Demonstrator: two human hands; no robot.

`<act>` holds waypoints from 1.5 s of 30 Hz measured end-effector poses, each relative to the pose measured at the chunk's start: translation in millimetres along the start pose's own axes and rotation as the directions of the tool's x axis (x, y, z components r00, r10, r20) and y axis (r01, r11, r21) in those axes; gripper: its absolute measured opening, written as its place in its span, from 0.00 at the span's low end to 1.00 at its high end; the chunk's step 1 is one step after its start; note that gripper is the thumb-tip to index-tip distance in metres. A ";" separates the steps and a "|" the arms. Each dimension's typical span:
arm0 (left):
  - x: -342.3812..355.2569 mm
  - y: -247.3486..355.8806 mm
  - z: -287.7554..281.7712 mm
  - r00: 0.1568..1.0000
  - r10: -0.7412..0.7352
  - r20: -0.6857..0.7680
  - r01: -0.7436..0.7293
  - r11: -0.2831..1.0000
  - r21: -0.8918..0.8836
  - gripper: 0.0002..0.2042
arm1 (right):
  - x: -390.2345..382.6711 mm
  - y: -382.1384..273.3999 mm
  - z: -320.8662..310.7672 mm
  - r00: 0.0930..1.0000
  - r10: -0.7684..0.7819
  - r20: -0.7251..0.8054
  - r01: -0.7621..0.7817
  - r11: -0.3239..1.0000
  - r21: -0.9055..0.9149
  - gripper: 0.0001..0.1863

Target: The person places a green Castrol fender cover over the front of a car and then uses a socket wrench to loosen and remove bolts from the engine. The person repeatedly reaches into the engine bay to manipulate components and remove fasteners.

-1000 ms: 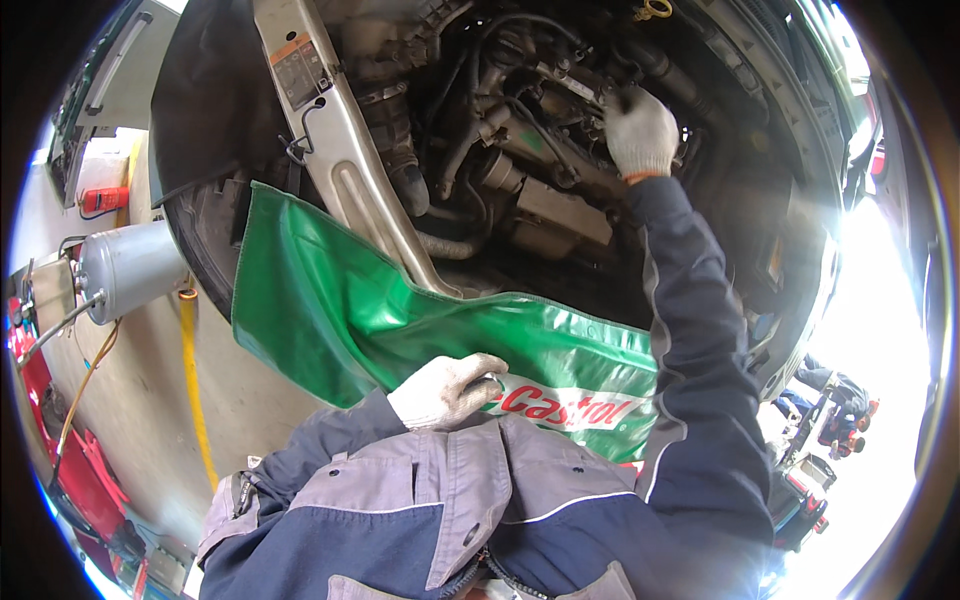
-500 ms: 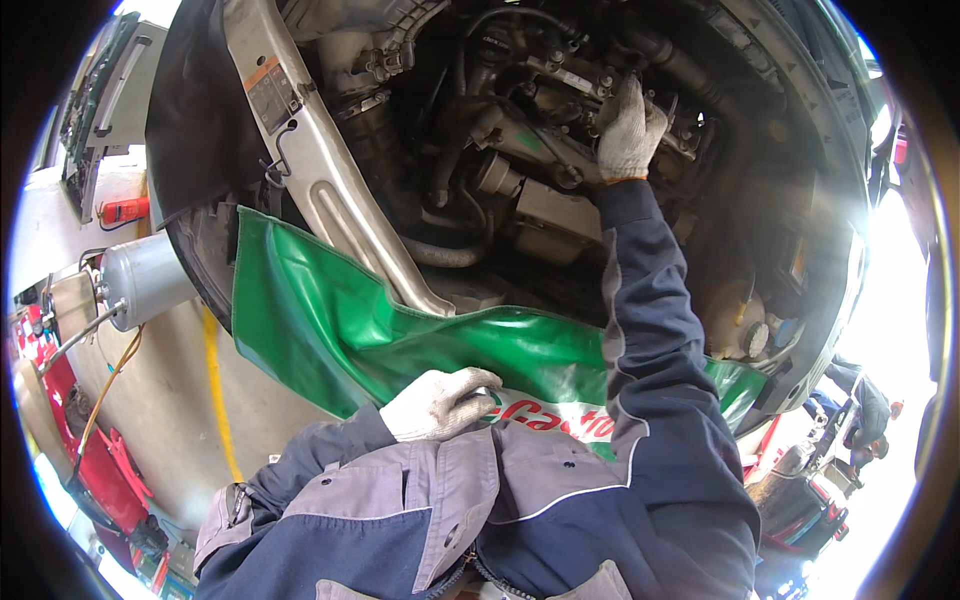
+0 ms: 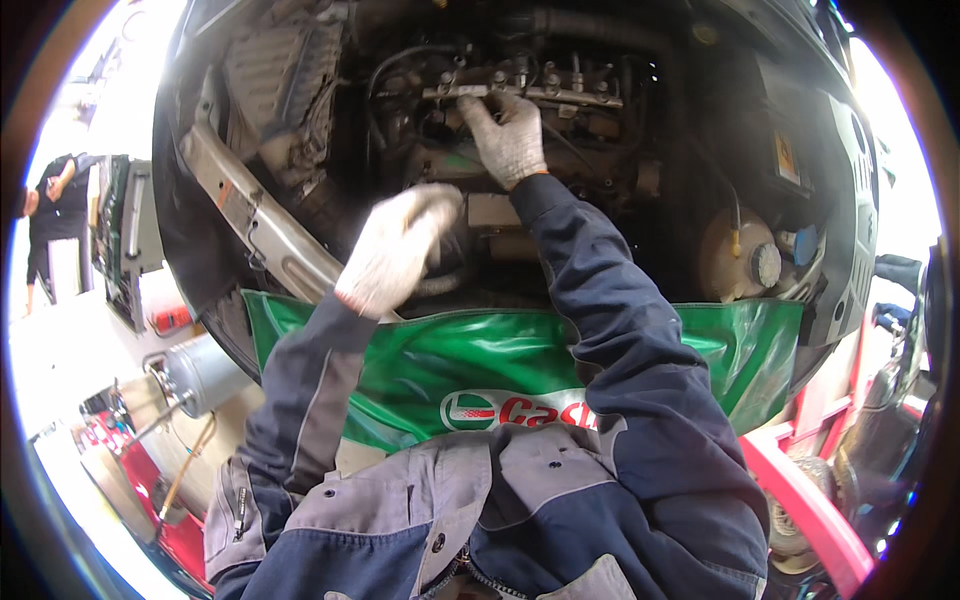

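Both hands now over engine

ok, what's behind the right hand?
The engine shows around the right hand, with a silver rail near its far end. Whatever sits directly behind the hand is covered; can't tell.

The engine bay carries everything here, its walls dark. Across its far middle sits the engine, with a pale metal rail running along it and a thin hose arching at its left end. A ribbed box fills the far left corner. A silver bar slants down the left side toward the near edge. In the near right corner stands a bottle, a blue cap just beside it. A green cover drapes over the near edge, creased and glossy.
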State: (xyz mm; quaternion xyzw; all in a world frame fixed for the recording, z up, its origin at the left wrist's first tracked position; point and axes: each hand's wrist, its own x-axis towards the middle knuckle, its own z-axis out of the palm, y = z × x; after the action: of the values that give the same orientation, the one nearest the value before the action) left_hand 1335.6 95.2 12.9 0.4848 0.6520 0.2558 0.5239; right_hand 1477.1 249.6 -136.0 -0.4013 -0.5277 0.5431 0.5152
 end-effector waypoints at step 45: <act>183.6 86.1 -13.8 0.768 0.205 0.606 -0.618 0.484 0.619 0.13 | 31.6 63.6 4.0 0.984 -0.162 0.078 0.180 0.910 -0.374 0.15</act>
State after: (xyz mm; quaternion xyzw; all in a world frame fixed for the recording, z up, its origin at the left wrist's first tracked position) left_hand 1357.6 297.2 9.9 0.8556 0.4117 -0.0597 0.3081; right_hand 1459.9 285.6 -194.9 -0.4332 -0.6673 0.3926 0.4614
